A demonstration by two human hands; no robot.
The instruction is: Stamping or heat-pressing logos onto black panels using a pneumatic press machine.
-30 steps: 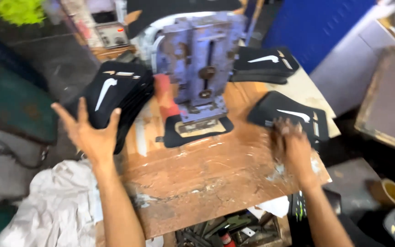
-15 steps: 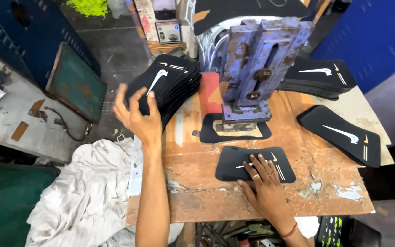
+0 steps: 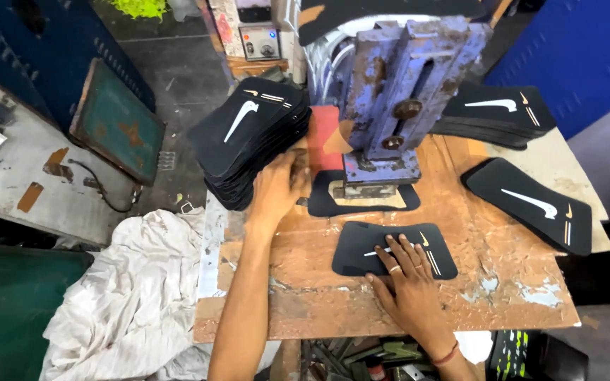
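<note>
A black foam piece with a white curved mark [image 3: 361,247] lies flat on the worn wooden table [image 3: 503,282]. My right hand [image 3: 407,282] presses on it with fingers spread. My left hand [image 3: 277,190] rests against the lower edge of a tall stack of the same black pieces [image 3: 248,141] at the table's left, fingers curled toward the gap beside the blue metal press [image 3: 400,92]. Under the press sits a black die frame [image 3: 326,201] with an oval cut-out.
Another stack of black pieces [image 3: 495,113] lies at the back right, and a single piece [image 3: 531,204] near the right edge. A white cloth [image 3: 128,296] hangs left of the table. A green framed screen [image 3: 114,120] leans on the floor. A control box [image 3: 262,42] stands behind.
My right hand slid a black piece from the right side to the table's front centre. My left hand dropped from open in the air onto the left stack's edge.
</note>
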